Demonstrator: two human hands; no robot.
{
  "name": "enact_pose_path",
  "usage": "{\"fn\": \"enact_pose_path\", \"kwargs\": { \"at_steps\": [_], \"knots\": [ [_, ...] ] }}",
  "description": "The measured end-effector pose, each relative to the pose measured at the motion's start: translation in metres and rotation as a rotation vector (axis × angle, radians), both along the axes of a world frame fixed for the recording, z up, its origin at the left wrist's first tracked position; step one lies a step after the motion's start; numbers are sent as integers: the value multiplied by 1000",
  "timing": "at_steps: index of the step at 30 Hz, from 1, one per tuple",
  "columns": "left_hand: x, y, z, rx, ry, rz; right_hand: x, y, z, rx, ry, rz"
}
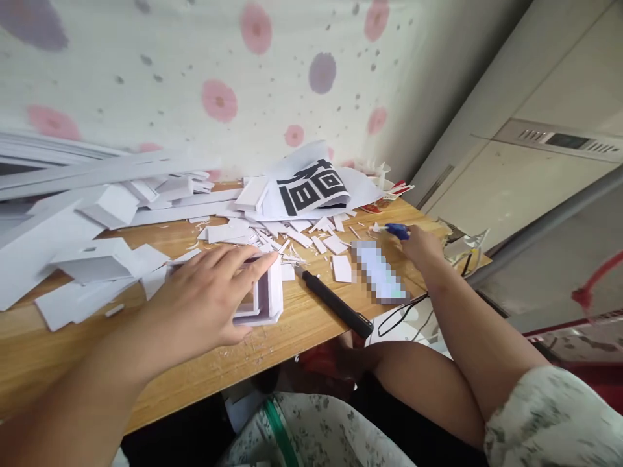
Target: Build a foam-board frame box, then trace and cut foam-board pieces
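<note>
My left hand (209,295) lies flat with fingers stretched out on a small white foam-board box (265,298) near the front edge of the wooden table (311,318). My right hand (421,246) reaches to the far right of the table and closes around a blue-handled tool (396,230). A black utility knife (333,301) lies on the table between my hands. A blurred white object (379,272) rests just left of my right wrist.
White foam-board strips and pieces (97,207) pile up at the left and back. Small white offcuts (302,237) litter the middle. A sheet with black printed shapes (311,185) lies at the back. Cables (413,311) hang off the right edge. A spotted wall stands behind.
</note>
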State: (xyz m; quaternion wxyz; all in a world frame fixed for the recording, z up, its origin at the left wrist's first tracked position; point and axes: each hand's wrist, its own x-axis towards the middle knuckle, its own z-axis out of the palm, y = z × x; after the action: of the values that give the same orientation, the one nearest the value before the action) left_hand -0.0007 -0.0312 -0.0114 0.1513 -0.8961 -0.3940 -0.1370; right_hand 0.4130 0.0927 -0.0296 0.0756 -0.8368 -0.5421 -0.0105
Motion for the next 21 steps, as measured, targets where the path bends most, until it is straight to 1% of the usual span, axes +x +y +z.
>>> {"fn": "enact_pose_path", "kwargs": {
  "at_steps": [3, 5, 6, 7, 8, 9, 10, 11, 12, 15, 17, 19, 21],
  "knots": [
    [7, 2, -8, 46, 12, 51, -3, -21, 20, 140, 130, 0],
    [11, 3, -13, 45, 23, 78, -9, -40, 33, 227, 273, 75],
    [13, 3, -15, 38, 28, 88, -13, -51, 37, 279, 385, 130],
    [14, 3, -16, 27, 31, 97, -19, -62, 40, 391, 606, 192],
    [15, 2, -17, 14, 33, 106, -26, -74, 41, 451, 806, 252],
    [16, 2, -17, 3, 34, 116, -34, -85, 40, 480, 942, 294],
    [16, 1, -18, -6, 33, 126, -43, -96, 38, 471, 1034, 354],
    [17, 1, -18, -10, 32, 136, -53, -106, 35, 429, 1102, 424],
    [17, 1, -18, -10, 33, 145, -64, -116, 32, 349, 1158, 483],
    [18, 3, -18, 5, 38, 165, -93, -136, 24, -4, 1228, 624],
    [18, 4, -19, 9, 39, 172, -108, -142, 22, -212, 1229, 685],
    [17, 6, -20, 8, 34, 176, -116, -143, 20, -337, 1214, 745],
    [17, 7, -21, 9, 24, 171, -119, -141, 17, -402, 1191, 785]
  ]
}}
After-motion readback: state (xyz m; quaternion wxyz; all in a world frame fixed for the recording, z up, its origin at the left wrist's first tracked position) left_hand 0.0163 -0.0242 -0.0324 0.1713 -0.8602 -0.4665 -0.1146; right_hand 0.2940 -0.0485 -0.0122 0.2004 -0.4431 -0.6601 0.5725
